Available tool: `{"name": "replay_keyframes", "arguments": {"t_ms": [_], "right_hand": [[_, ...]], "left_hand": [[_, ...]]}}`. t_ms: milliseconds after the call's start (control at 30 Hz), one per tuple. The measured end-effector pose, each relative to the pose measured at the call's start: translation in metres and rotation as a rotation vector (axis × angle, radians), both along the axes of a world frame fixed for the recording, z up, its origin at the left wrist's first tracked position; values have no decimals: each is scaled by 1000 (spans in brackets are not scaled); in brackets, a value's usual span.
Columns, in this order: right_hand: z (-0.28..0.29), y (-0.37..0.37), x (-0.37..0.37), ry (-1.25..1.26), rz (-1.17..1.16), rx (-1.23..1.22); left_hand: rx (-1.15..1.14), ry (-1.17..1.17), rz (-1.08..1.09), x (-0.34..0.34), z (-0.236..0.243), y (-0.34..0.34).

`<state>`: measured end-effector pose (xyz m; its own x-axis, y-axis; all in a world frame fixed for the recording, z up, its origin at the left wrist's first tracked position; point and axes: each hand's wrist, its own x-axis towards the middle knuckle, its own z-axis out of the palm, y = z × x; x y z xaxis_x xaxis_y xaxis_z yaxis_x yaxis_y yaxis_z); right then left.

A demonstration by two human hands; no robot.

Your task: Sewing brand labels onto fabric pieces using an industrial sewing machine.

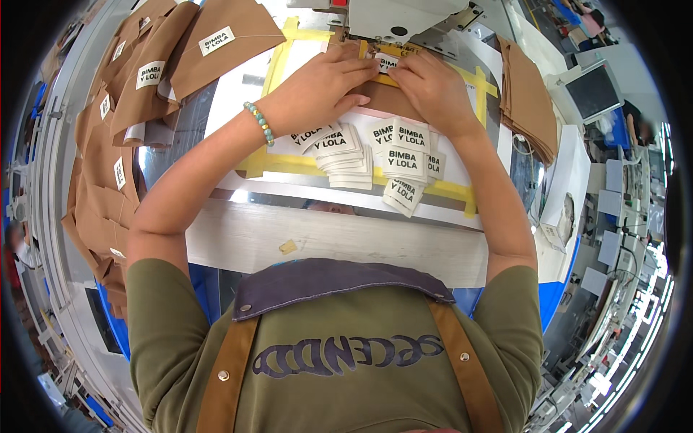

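A white fabric label [388,63] with dark print lies on a brown fabric piece [390,99], framed by a yellow clamp [398,50] beneath a white sewing machine head [404,20]. My left hand [321,85], a beaded bracelet at its wrist, reaches the label's left edge with outstretched fingertips; its thumb stands apart. On the other side, my right hand [434,90] has its fingers bent together at the label's right edge. Nearer to me are a stack of loose labels [343,155] and a second, scattered pile [406,160].
Labelled brown pieces [105,166] are heaped along the left side. A stack of brown pieces [525,101] lies at the right, near a small screen [593,90] and a white box [563,187]. Yellow tape [278,68] borders the work plate. A pale wooden table edge [346,234] runs before me.
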<state>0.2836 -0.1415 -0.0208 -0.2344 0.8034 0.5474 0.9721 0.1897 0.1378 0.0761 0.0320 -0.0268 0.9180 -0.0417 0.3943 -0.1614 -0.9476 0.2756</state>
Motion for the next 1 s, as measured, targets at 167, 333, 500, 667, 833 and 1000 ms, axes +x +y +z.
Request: {"name": "replay_keyframes", "arguments": {"t_ms": [167,333,500,667,833,1000], "right_hand": [[0,-7,1,36,-16,-60],[-2,-6,5,52,-17,-40],[-3,-15,5,272,-63,-114],[1,-33,6,261,-129,-183],[-2,-42,8,288,-153,-271],[-6,-40,12,297,-131,-293]], "left_hand": [[-20,53,-17,0,3,0],[-53,72,-30,-1,12,0],[-74,93,-40,4,12,5],[-44,47,-52,10,3,9],[67,82,-5,11,-6,13],[52,106,-4,9,-7,18]]}}
